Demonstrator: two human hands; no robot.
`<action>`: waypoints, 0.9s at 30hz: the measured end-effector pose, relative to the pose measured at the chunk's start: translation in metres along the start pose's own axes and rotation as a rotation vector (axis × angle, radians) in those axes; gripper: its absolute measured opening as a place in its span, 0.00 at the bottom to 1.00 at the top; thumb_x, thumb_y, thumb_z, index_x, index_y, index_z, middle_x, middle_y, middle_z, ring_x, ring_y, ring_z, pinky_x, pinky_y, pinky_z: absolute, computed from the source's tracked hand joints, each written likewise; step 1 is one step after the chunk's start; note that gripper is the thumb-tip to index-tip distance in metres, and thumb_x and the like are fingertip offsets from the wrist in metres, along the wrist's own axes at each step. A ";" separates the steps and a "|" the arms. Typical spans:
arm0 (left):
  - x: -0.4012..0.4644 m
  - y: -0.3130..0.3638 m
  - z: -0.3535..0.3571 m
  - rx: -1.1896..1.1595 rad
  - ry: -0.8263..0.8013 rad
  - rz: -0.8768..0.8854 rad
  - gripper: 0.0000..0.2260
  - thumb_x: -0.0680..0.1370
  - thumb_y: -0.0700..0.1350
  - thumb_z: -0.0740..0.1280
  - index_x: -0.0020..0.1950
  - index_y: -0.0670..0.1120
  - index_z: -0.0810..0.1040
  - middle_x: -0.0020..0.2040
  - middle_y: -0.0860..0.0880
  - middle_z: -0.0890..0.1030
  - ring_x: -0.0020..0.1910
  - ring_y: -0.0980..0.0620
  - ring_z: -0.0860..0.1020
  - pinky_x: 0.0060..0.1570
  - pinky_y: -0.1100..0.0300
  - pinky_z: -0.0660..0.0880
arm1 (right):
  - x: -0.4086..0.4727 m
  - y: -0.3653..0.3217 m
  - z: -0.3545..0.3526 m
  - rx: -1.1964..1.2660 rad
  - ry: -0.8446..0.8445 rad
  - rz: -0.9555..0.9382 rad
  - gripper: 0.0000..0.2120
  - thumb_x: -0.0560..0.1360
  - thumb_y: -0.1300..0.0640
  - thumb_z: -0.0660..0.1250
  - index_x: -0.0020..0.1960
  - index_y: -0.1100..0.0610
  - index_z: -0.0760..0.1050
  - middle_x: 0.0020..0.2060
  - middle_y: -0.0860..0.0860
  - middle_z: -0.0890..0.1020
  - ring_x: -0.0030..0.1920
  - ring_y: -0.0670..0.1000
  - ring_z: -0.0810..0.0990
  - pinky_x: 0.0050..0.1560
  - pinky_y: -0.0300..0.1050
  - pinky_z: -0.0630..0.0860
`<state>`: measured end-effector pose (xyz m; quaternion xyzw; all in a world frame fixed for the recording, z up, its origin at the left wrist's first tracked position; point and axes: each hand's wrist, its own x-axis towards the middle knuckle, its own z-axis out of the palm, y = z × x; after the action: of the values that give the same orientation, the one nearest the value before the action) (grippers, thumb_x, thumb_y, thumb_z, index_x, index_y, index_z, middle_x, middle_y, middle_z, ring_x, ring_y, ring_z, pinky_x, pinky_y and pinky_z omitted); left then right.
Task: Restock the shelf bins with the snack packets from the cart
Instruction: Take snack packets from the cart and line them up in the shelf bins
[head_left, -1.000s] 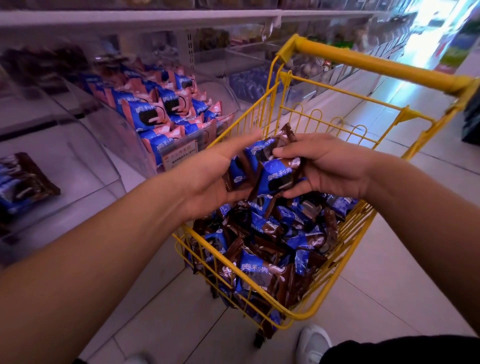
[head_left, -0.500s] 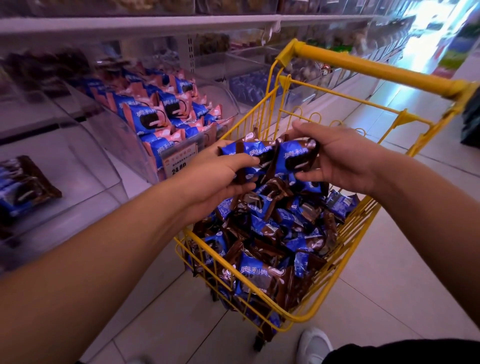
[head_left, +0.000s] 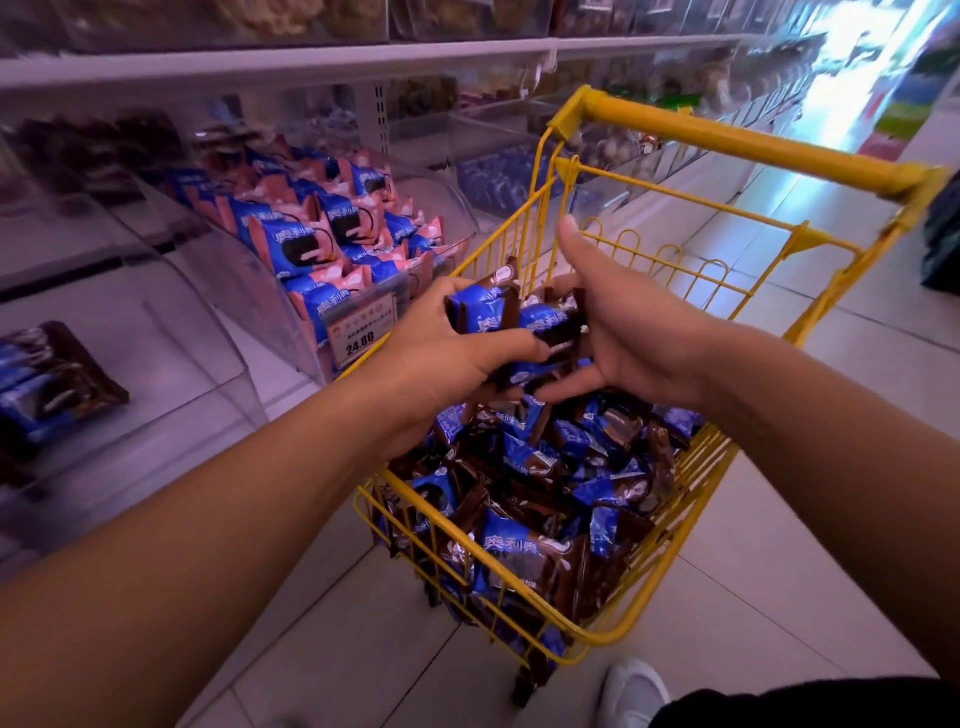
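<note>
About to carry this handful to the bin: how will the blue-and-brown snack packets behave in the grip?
The snack packets look glossy, so they may slide against each other. Several are bunched between the left hand and the right hand, so outer ones could drop. They seem light, with crinkly, floppy ends.

Your left hand (head_left: 441, 358) is gripping a bunch of blue-brown packets (head_left: 498, 317) above the yellow cart (head_left: 727, 140); your right hand (head_left: 623, 332) is cupping them, fingers spread.
</note>
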<state>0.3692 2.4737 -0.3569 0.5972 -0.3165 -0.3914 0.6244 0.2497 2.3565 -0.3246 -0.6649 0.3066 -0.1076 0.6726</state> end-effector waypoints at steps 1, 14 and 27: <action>0.000 0.001 -0.002 -0.029 -0.003 -0.014 0.20 0.67 0.35 0.78 0.52 0.46 0.73 0.46 0.45 0.84 0.43 0.46 0.86 0.36 0.55 0.81 | -0.002 -0.001 -0.007 -0.007 -0.053 0.008 0.32 0.76 0.30 0.56 0.59 0.56 0.77 0.55 0.55 0.85 0.54 0.58 0.85 0.48 0.60 0.82; -0.011 0.010 -0.005 -0.159 -0.112 -0.123 0.34 0.57 0.30 0.62 0.64 0.32 0.72 0.59 0.31 0.79 0.56 0.33 0.80 0.50 0.44 0.80 | -0.005 0.008 0.022 0.188 -0.400 -0.152 0.27 0.77 0.31 0.53 0.46 0.43 0.87 0.53 0.50 0.86 0.56 0.51 0.84 0.53 0.48 0.81; -0.022 0.017 -0.009 -0.159 -0.311 -0.198 0.41 0.56 0.27 0.58 0.70 0.40 0.68 0.60 0.35 0.79 0.59 0.37 0.79 0.56 0.44 0.77 | -0.006 0.014 -0.014 -0.176 -0.467 -0.212 0.44 0.60 0.67 0.79 0.73 0.55 0.65 0.63 0.57 0.80 0.62 0.56 0.81 0.58 0.47 0.79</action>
<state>0.3682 2.4967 -0.3390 0.5065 -0.3169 -0.5622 0.5717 0.2331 2.3492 -0.3356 -0.7559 0.0800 0.0061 0.6498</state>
